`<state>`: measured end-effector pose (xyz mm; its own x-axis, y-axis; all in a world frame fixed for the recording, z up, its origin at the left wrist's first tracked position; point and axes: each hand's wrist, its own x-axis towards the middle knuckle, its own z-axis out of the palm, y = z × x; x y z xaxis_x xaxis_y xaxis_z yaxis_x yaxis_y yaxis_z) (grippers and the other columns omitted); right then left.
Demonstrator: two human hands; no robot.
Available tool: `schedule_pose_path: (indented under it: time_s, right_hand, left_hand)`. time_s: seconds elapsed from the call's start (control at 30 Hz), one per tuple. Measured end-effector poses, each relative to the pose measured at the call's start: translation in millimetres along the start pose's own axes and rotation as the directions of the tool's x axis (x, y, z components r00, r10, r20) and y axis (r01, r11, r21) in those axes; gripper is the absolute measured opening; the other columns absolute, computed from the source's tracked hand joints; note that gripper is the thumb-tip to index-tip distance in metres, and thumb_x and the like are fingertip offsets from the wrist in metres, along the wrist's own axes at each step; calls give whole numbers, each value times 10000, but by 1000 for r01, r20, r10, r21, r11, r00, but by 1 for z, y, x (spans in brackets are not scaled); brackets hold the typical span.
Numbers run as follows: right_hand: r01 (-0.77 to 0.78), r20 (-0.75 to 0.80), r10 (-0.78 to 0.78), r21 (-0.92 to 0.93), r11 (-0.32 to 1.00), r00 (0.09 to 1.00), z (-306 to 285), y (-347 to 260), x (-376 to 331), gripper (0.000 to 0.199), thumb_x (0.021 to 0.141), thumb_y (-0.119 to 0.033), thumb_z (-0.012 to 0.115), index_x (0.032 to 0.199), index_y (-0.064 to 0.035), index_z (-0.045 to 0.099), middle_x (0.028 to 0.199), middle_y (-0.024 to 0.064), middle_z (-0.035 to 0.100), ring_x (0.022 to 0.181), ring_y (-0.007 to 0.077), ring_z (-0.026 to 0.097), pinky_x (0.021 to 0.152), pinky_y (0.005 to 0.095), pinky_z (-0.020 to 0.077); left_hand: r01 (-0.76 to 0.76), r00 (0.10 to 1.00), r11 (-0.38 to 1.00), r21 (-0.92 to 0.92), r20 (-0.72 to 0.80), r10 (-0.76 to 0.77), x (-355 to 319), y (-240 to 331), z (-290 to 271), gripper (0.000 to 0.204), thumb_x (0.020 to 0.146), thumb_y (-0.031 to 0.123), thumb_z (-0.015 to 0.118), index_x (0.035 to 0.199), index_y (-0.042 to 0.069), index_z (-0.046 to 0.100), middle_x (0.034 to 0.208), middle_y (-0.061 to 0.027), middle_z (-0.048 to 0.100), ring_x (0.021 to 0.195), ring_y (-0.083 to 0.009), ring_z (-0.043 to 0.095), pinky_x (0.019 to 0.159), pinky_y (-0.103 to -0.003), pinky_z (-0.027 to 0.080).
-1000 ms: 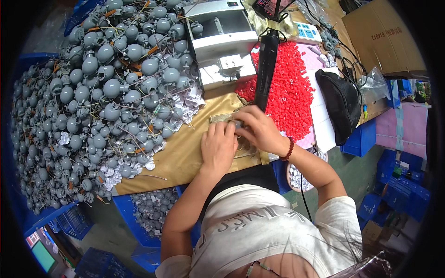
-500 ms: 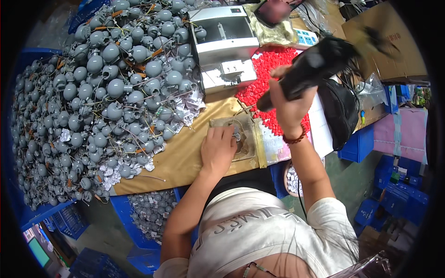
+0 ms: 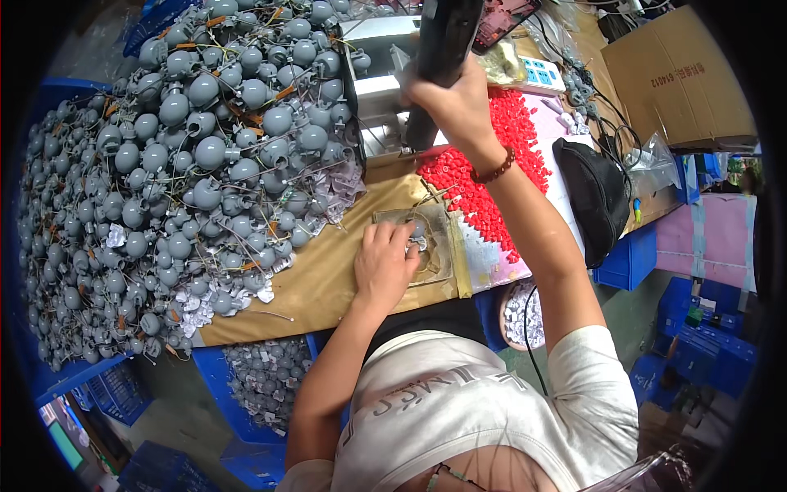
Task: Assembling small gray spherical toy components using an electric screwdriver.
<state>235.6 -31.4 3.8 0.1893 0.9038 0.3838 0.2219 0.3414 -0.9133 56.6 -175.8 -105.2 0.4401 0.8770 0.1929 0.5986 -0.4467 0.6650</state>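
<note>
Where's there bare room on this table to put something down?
Mainly the tan cover between the grey ball-shaped parts and the left hand; it runs on up toward the silver machine. A narrow strip of white paper shows between the red pieces and the black pouch. Crowded: the left side, heaped with grey parts.

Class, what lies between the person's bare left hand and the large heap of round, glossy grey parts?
The head view shows tan table covering beside the left hand, then some white pieces edging the grey heap.

Black tool (image 3: pixel 448 43) now at silver machine (image 3: pixel 379 88)
</note>
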Motion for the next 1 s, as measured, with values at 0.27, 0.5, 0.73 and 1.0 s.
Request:
schedule_pose_path:
  time_s: [0.27,0.5,0.73,1.0]
  right_hand:
    - [-160,148,148,76,984,978,-20,-39,-92,655,797,122,670,1398,6,436,807,69,647,695,153,655,665,308,545]
    - [-90,165,61,180,980,984,-23,-20,-127,689,832,173,625,1445,-10,369,796,63,605,708,152,643,677,308,549]
    - [-57,188,14,227,972,982,-24,-12,-136,687,852,160,622,1457,-25,356,808,68,594,716,160,639,699,329,558]
    - [17,258,-63,179,984,964,-27,-3,-156,575,860,141,630,1338,-71,391,821,65,550,726,185,600,702,358,546]
  left_hand:
    - [-8,1000,1000,8,-3,8,1,-1,2,374,745,106,754,1113,121,685,999,-75,599,1003,-304,582,822,-424,529]
    - [2,1000,1000,23,-6,-2,1,-2,3,379,739,112,758,1110,135,686,1001,-60,587,1018,-293,575,823,-426,531]
    - [1,1000,1000,24,0,-1,1,-2,3,399,728,110,767,1115,150,677,992,-58,580,1002,-293,575,812,-427,532]
    - [-27,1000,1000,-15,7,28,1,-5,1,408,726,98,777,1116,143,664,991,-66,579,990,-294,574,805,-423,524]
